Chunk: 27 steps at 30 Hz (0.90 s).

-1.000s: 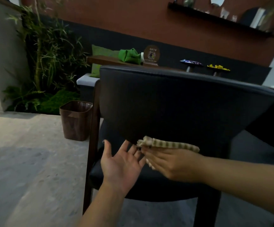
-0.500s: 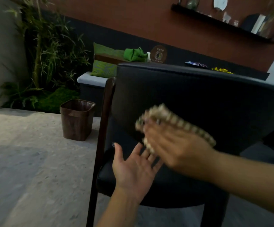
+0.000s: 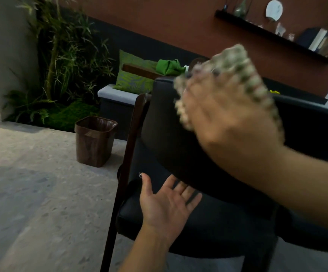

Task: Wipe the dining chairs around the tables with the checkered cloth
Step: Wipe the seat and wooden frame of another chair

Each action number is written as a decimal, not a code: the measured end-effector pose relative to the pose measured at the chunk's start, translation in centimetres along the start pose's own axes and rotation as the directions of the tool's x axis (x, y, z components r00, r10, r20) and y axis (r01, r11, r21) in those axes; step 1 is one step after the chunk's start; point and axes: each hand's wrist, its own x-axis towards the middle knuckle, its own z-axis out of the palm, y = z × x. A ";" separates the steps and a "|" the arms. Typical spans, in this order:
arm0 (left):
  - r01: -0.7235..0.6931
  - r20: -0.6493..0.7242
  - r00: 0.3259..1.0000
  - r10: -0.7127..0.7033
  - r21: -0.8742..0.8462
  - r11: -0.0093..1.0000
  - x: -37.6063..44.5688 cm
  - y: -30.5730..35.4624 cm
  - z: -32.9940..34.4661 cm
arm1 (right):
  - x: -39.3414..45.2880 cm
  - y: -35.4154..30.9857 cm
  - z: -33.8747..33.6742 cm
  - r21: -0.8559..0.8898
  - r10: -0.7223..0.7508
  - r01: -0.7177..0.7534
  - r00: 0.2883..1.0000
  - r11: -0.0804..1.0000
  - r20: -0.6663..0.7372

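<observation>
Head view — close, angled down behind chair point(image 3: 178, 134).

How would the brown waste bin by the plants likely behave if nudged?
The waste bin would probably slide or tip easily: it looks like thin plastic with only a liner visible inside. Its taper toward a narrower base probably makes it less steady.
</observation>
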 end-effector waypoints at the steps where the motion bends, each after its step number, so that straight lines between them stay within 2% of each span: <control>1: -0.005 -0.002 1.000 0.005 -0.002 1.000 -0.1 0.0 0.1 | -1.0 -1.4 0.5 -0.010 -0.062 0.062 0.997 0.998 0.036; 3: -0.013 0.007 1.000 0.013 -0.010 1.000 -0.5 0.1 0.4 | -3.7 -4.2 1.8 -0.008 -0.259 0.263 0.956 0.965 0.136; 5: -0.002 0.025 1.000 0.002 -0.029 1.000 -1.2 0.2 0.6 | -6.1 -6.2 2.7 -0.013 -0.456 0.474 0.855 0.881 0.246; 7: 0.017 0.032 0.999 -0.015 -0.058 0.998 -1.8 0.1 0.6 | -6.7 -6.9 3.0 0.036 -0.531 0.548 0.790 0.836 0.308; 9: 0.023 0.035 0.999 -0.020 -0.080 0.997 -2.0 -0.2 0.9 | -5.4 -6.6 2.9 0.095 -0.491 0.485 0.825 0.869 0.281; 11: -0.005 0.002 1.000 0.006 -0.074 0.997 -1.9 -0.6 1.2 | -2.2 -5.6 2.6 0.053 -0.350 0.347 0.919 0.936 0.179; 13: -0.029 -0.054 0.998 0.025 -0.062 0.998 -1.7 -1.0 1.3 | 1.7 -4.1 1.7 -0.030 -0.177 0.181 0.978 0.983 0.112; 16: -0.038 -0.078 0.996 0.034 -0.053 0.998 -1.6 -1.0 1.5 | 5.4 -2.5 0.9 -0.139 0.041 -0.025 0.992 0.990 0.117; 18: -0.027 -0.077 0.997 0.024 -0.043 0.999 -1.6 -0.8 1.4 | 5.3 -3.1 1.0 -0.165 0.035 -0.009 0.988 0.986 0.152; 21: -0.016 -0.061 0.998 0.014 -0.035 0.999 -1.7 -0.6 1.4 | 2.8 -5.6 2.4 -0.124 -0.138 0.165 0.970 0.979 0.202; 23: -0.010 -0.048 0.999 0.009 -0.028 1.000 -1.9 -0.6 1.4 | 1.3 -7.2 3.3 -0.036 -0.302 0.320 0.920 0.947 0.249; 27: 0.023 -0.009 1.000 -0.024 -0.058 0.998 -2.3 -0.1 1.4 | 0.2 -9.1 4.3 0.163 -0.573 0.560 0.715 0.813 0.400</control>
